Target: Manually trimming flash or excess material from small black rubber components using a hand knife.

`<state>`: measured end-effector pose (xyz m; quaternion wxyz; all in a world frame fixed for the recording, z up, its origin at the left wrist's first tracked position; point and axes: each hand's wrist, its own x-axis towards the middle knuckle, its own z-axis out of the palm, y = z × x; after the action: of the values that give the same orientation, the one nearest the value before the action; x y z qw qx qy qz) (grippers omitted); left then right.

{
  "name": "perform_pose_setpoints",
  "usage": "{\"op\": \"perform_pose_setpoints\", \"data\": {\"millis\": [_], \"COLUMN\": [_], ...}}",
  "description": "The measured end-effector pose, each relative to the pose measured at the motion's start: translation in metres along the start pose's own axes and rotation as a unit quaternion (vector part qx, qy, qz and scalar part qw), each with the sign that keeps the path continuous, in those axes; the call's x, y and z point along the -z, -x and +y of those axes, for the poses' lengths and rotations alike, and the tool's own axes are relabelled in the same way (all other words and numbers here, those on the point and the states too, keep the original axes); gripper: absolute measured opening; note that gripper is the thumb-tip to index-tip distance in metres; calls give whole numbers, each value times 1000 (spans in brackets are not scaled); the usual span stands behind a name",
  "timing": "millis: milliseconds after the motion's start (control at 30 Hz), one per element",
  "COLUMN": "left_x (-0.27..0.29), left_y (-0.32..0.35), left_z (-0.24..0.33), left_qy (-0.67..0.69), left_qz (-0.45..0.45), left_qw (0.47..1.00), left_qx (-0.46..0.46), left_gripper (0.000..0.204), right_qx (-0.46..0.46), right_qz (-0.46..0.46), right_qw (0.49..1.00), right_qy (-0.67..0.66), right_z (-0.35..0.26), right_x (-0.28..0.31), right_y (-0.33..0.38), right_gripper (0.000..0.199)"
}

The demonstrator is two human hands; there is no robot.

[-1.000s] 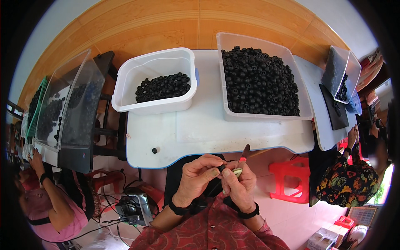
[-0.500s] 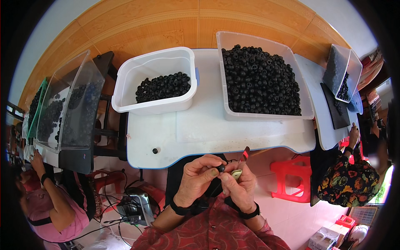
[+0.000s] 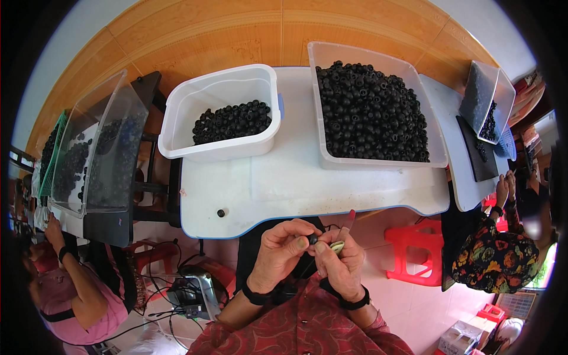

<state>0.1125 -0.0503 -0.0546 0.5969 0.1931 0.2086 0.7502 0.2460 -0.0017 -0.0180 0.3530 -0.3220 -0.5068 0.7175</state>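
Note:
My left hand [image 3: 277, 253] pinches a small round black plastic piece [image 3: 312, 239] between thumb and fingertips. My right hand [image 3: 341, 266] is closed on a knife [image 3: 348, 223] with a pale green handle, its blade pointing up and away from me. The right thumb presses against the side of the black piece. Both hands meet in front of my body, just off the table's near edge. One loose black piece [image 3: 220, 213] lies on the white table [image 3: 284, 189] at the left.
A white tub [image 3: 219, 155] with many black pieces stands on the table; right of it is a fuller translucent bin [image 3: 378, 165]. Other bins [image 3: 97, 171] are at the left. People sit on both sides. A red stool [image 3: 416, 245] stands to the right, cables [image 3: 171, 284] lower left.
My right hand has turned the knife slightly, its blade now tilting more upright and catching less light. The thumb has moved closer onto the black piece. The left hand keeps its pinch.

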Motion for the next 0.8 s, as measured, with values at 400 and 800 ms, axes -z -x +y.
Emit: {"op": "perform_pose_setpoints", "data": {"millis": [400, 800], "left_x": [-2, -4], "left_y": [0, 3], "left_z": [-2, -5], "left_qy": [-39, -66], "left_qz": [28, 102], "left_qw": [999, 992], "left_qx": [-19, -35], "left_gripper": [24, 22], "right_qx": [29, 312], "right_qz": [44, 79], "right_qw": [998, 872], "right_qy": [31, 370], "right_z": [-2, 14], "right_x": [-6, -9], "right_y": [2, -5], "right_gripper": [9, 29]}}
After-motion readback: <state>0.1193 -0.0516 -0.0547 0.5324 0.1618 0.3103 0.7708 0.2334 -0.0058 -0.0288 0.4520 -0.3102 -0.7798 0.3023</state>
